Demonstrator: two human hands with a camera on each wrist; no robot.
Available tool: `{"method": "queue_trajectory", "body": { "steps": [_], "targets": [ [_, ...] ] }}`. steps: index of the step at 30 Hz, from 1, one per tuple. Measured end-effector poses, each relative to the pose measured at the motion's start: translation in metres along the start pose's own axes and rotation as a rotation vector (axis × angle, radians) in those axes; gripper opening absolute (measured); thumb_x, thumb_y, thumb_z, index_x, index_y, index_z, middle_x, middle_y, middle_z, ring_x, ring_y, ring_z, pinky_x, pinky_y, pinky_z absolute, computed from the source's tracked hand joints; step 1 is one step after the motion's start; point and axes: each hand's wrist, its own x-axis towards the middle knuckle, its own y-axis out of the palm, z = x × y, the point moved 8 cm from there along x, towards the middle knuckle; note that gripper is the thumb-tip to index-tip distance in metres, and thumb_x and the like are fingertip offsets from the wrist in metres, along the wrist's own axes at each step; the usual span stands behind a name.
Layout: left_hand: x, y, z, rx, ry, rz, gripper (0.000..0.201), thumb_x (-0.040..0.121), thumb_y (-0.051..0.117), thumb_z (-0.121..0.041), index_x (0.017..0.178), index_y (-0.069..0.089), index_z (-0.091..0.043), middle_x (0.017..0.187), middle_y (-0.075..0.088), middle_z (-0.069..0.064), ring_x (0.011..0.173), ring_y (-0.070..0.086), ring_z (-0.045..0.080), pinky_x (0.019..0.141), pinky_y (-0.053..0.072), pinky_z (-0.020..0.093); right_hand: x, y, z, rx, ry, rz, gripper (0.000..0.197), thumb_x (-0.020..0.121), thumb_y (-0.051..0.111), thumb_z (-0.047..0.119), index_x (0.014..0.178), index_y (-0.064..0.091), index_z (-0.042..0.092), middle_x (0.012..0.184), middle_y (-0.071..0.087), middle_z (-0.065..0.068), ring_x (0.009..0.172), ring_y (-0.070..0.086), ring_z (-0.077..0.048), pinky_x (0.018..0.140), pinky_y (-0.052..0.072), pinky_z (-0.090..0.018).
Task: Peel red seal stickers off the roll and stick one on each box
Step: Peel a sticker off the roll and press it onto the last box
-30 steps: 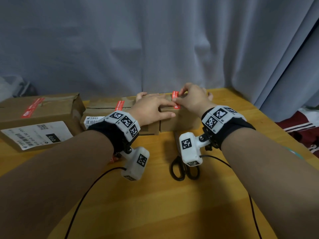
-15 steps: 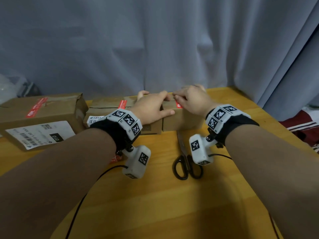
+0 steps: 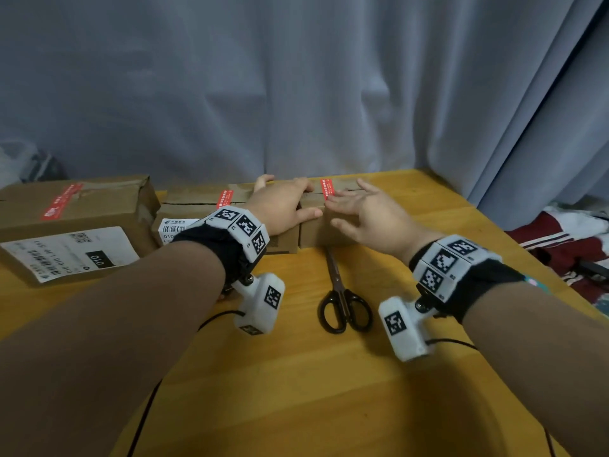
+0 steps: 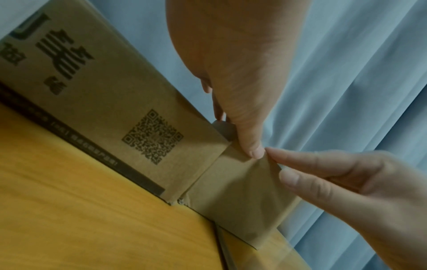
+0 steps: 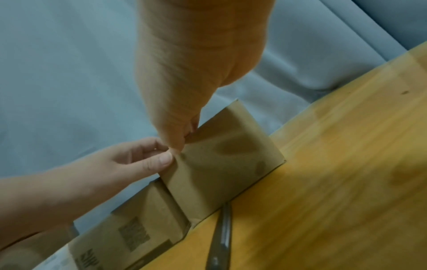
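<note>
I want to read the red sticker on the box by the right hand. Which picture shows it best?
The head view: the red sticker lies flat on top of the rightmost box, fully in sight, though its print is too small to read. Both wrist views show only the box's brown side and fingers; no sticker shows there.

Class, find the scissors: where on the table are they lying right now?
In the head view the scissors lie on the wooden table, between the two wrists, blades pointing at the rightmost box.

Grey-blue curtain (image 3: 296, 94) behind, yellow wooden table (image 3: 313, 390), dim light
</note>
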Motion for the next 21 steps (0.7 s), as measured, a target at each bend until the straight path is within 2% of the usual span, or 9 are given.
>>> {"method": "queue_trajectory", "body": {
  "steps": [3, 5, 9, 15, 18, 21],
  "targets": [
    [-0.001, -0.001, -0.002, 0.008, 0.018, -0.008, 0.046, 0.091, 0.048, -0.051, 0.127, 0.048, -0.022, 0.122, 0.065, -0.001, 0.128, 0.049, 0.017, 0.116, 0.011, 0.044, 0.006, -0.002, -0.004, -0.078, 0.037, 0.020, 0.045, 0.092, 0.050, 0.034, 0.134, 0.049, 0.020, 0.143, 0.048, 0.003, 0.141, 0.028, -0.008, 0.118, -0.003, -0.033],
    [0.000, 0.001, -0.001, 0.007, 0.021, 0.000, 0.044, 0.091, 0.048, -0.051, 0.124, 0.050, -0.022, 0.123, 0.064, -0.001, 0.133, 0.045, 0.016, 0.116, 0.009, 0.044, 0.015, 0.003, -0.010, -0.144, 0.083, 0.106, 0.052, 0.090, 0.050, 0.041, 0.138, 0.042, 0.021, 0.148, 0.041, 0.004, 0.144, 0.018, -0.010, 0.119, -0.005, -0.038],
    [0.001, 0.003, 0.001, 0.010, 0.036, 0.002, 0.043, 0.091, 0.048, -0.051, 0.124, 0.051, -0.024, 0.136, 0.058, -0.003, 0.140, 0.035, 0.013, 0.116, 0.007, 0.044, 0.033, 0.014, -0.022, -0.164, 0.157, 0.260, 0.081, 0.079, 0.054, 0.060, 0.145, 0.027, 0.023, 0.155, 0.027, 0.006, 0.147, 0.004, -0.016, 0.118, -0.007, -0.049],
    [0.002, 0.002, 0.001, 0.035, 0.052, 0.017, 0.043, 0.091, 0.048, -0.051, 0.123, 0.051, -0.023, 0.134, 0.059, -0.003, 0.140, 0.036, 0.013, 0.116, 0.007, 0.044, 0.053, 0.026, -0.031, -0.195, 0.213, 0.410, 0.116, 0.061, 0.063, 0.072, 0.149, 0.006, 0.022, 0.160, 0.009, 0.003, 0.147, -0.004, -0.021, 0.116, -0.010, -0.056],
    [0.002, 0.001, 0.001, 0.035, 0.037, 0.017, 0.040, 0.091, 0.048, -0.051, 0.120, 0.052, -0.023, 0.130, 0.061, -0.003, 0.139, 0.037, 0.013, 0.116, 0.008, 0.044, 0.054, 0.029, -0.030, -0.195, 0.207, 0.395, 0.119, 0.060, 0.063, 0.072, 0.149, 0.002, 0.022, 0.160, 0.004, 0.003, 0.147, -0.005, -0.020, 0.116, -0.010, -0.055],
    [0.002, 0.000, 0.000, 0.025, 0.026, 0.001, 0.040, 0.090, 0.048, -0.052, 0.121, 0.052, -0.026, 0.129, 0.061, -0.005, 0.137, 0.040, 0.012, 0.116, 0.009, 0.043, 0.046, 0.025, -0.024, -0.200, 0.168, 0.314, 0.105, 0.069, 0.060, 0.067, 0.149, 0.010, 0.021, 0.159, 0.012, 0.003, 0.147, -0.001, -0.018, 0.117, -0.009, -0.052]
  ]
}}
